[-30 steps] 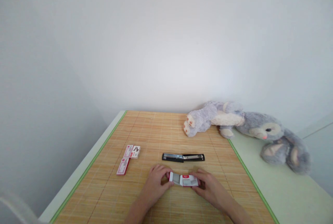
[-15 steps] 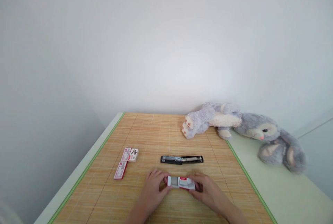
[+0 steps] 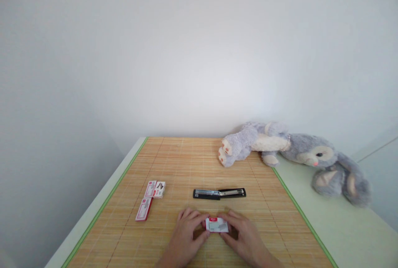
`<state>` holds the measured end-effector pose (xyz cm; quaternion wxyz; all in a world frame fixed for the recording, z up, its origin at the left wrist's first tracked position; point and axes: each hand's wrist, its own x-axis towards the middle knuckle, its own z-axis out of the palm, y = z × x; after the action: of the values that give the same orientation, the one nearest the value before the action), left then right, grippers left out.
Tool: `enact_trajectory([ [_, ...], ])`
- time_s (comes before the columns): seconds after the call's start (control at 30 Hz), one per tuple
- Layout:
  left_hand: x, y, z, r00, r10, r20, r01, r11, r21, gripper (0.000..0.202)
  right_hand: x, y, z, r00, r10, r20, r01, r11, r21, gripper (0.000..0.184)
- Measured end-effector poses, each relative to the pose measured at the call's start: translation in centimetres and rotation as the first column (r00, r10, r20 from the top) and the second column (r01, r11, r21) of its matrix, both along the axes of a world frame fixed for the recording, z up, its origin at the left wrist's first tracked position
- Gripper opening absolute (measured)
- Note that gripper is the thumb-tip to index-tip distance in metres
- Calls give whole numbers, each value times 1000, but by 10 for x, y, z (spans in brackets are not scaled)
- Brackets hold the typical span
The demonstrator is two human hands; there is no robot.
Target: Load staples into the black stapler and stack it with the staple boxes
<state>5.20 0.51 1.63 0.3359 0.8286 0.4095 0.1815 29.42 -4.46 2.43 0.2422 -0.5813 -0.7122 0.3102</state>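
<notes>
A small white and red staple box (image 3: 217,225) is held at its two ends, low over the bamboo mat (image 3: 174,164). My left hand (image 3: 188,232) pinches its left end between thumb and fingers. On the opposite end, the thumb and fingertips of my right hand (image 3: 242,235) close in the same way. No inner tray shows; the box looks closed. Just beyond the hands lies a black stapler (image 3: 219,193), spread open flat with its metal parts facing up.
To the left, red and white boxes lie touching: a white box (image 3: 159,190) with a stapler picture, an upper label box (image 3: 149,189) and a lower label box (image 3: 143,209). A grey plush rabbit (image 3: 273,142) lies at the back right, across the mat's green edge.
The inner tray that stuck out on the left has slid into the staple box's sleeve. My hands have come closer together. The view has shifted slightly.
</notes>
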Motion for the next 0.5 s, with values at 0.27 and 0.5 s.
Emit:
enact_trajectory([
  [0.27, 2, 1, -4, 996, -37, -80, 42, 997, 62, 41, 7, 0, 2, 999, 33, -37, -34, 999, -25, 28],
  [0.5, 7, -8, -2, 998, -34, -47, 35, 999, 34, 50, 5, 1, -7, 999, 28, 20, -28, 1000, 1, 27],
])
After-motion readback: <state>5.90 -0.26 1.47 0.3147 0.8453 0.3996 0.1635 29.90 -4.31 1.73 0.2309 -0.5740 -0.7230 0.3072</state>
